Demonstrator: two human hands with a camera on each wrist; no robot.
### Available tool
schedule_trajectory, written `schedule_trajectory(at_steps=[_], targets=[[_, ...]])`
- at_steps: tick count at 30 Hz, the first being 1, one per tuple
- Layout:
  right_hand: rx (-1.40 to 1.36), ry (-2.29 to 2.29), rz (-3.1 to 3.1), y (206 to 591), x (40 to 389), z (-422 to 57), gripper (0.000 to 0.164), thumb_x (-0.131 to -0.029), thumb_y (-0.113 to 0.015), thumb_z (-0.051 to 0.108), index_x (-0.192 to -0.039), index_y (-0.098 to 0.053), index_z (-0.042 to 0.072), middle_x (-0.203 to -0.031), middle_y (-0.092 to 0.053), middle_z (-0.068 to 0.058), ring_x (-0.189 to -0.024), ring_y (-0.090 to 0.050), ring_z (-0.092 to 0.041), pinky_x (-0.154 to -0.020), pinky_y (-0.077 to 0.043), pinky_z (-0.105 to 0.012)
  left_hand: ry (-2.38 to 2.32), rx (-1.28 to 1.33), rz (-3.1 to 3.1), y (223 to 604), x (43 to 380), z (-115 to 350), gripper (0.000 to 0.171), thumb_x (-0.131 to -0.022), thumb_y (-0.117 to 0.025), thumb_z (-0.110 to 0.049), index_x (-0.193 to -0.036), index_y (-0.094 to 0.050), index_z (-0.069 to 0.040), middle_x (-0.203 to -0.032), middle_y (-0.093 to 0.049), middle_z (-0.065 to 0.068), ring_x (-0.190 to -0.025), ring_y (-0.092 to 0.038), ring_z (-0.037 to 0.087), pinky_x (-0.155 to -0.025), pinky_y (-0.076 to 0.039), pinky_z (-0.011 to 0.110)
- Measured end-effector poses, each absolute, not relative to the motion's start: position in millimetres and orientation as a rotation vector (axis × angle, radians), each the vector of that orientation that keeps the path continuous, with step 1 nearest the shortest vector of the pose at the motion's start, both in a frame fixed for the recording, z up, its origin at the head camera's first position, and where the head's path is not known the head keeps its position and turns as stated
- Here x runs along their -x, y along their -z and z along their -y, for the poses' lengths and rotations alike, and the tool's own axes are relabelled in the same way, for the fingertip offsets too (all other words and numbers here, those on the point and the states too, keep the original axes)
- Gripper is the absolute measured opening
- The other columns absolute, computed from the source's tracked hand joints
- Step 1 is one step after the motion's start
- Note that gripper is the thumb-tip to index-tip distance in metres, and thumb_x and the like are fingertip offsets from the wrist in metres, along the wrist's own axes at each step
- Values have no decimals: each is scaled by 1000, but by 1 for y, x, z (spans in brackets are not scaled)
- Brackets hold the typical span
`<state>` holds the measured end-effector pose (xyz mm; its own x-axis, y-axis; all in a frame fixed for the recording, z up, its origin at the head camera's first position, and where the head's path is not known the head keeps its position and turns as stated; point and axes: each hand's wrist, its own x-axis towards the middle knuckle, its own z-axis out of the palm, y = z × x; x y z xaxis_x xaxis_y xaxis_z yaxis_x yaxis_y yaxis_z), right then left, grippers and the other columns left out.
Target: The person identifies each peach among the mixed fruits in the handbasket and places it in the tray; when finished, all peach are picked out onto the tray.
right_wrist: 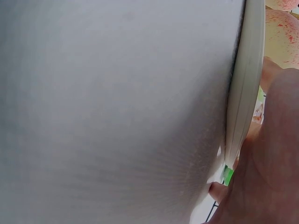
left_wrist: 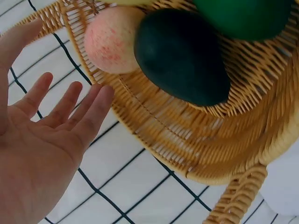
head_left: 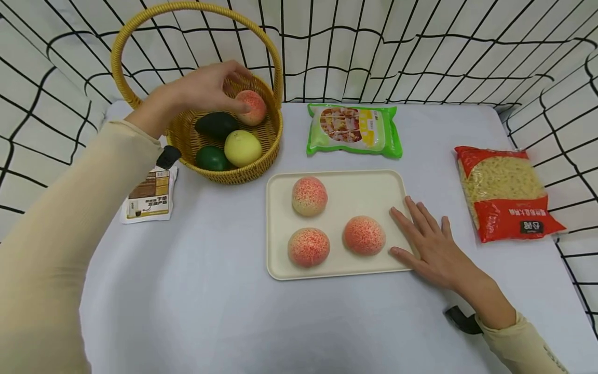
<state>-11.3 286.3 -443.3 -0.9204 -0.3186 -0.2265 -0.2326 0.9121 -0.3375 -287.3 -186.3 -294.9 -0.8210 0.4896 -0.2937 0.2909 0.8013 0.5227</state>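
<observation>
At the far left my left hand [head_left: 216, 89] is over the yellow wicker basket [head_left: 254, 174], right beside a pink-speckled peach [head_left: 254, 109]. The left wrist view shows its fingers [left_wrist: 96, 109] spread apart, with the peach [left_wrist: 112, 39] against the basket wall. A dark avocado-shaped fruit [head_left: 216, 125], a green fruit [head_left: 212, 158] and a yellow-green round fruit [head_left: 243, 148] lie in the basket too. My right hand [head_left: 432, 249] rests with extended fingers over the right edge of a cream tray [head_left: 336, 266]. On that tray sit three peaches [head_left: 364, 235], two at the left and one nearer my hand.
Behind the tray lies a green food packet [head_left: 354, 130]. A red bag of pasta-like pieces [head_left: 506, 195] is at the right, and a white-brown pouch [head_left: 151, 196] partly under my left arm. Black wire grid [head_left: 336, 67] borders the white table. The basket's tall handle [head_left: 198, 6] arches upward.
</observation>
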Motion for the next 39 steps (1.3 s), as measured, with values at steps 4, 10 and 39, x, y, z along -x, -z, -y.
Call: schedule_trajectory(at_steps=[4,10,39], targets=[[412,442,-2797,444,11,-287,88,-100,-63,55,-172,-17,33,-182,1,-8,-165,-8,-46,-118,-7,-89,-602,-528,-2529,298,299,191,90,-100,-70,-35,-169,-19,-7,-172,-24,31,-155,-31,54,-124,-31,70],[406,448,-2799,444,10,-288,89,-100,-63,55,-172,-17,32,-182,1,-9,-165,-8,-46,-118,-6,-89,-543,-456,-2493,303,315,190,93,-100,-68,-39,-170,-15,-8,-172,-20,33,-156,-26,55,-125,-28,71],[407,475,-2802,444,11,-290,89,-100,-63,54,-172,-16,33,-182,1,-7,-166,-7,-44,-119,-5,-88,-393,-501,-2362,329,331,151,91,-98,-68,-43,-164,-23,0,-157,-41,27,-139,-44,37,-119,-38,52]])
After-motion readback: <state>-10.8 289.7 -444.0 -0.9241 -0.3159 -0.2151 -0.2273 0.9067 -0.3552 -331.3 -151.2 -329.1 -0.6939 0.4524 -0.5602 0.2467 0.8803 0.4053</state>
